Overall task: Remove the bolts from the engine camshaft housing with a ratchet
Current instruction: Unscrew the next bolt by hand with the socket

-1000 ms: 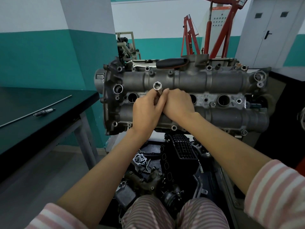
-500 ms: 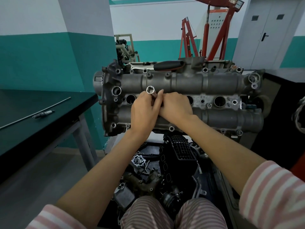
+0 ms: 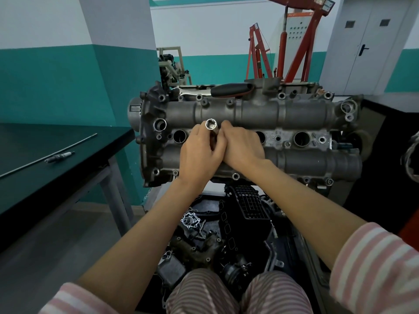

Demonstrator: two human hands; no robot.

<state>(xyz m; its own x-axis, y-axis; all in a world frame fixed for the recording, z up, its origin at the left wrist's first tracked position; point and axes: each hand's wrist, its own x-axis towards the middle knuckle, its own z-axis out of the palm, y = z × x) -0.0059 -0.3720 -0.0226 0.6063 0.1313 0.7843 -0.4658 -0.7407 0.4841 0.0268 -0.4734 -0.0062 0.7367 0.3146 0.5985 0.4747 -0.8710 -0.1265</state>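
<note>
On the far left a dark counter [image 3: 68,155] is carrying a thin metal rod [image 3: 48,155] and, just beside it, a spark plug [image 3: 59,157]. To its right the camshaft housing [image 3: 294,114] is lying across the middle of the view, its bolt holes and round wells facing the camera. The left hand [image 3: 199,152] is reaching over the housing's centre, its grip curling round a long silver socket [image 3: 211,125] whose open end is pointing up toward the camera. The right hand [image 3: 243,148] is pressing against the left one, its fingers curling in toward the same socket; how firmly they are holding it cannot be told, since the left hand is covering them. Behind the hands, a ratchet [image 3: 231,90] with a black handle is resting on the housing's far edge, touched by neither hand. A red engine hoist [image 3: 299,41] is standing by the back wall on the right. Below the housing, loose engine parts [image 3: 226,234] are lying between the person's striped knees.
</note>
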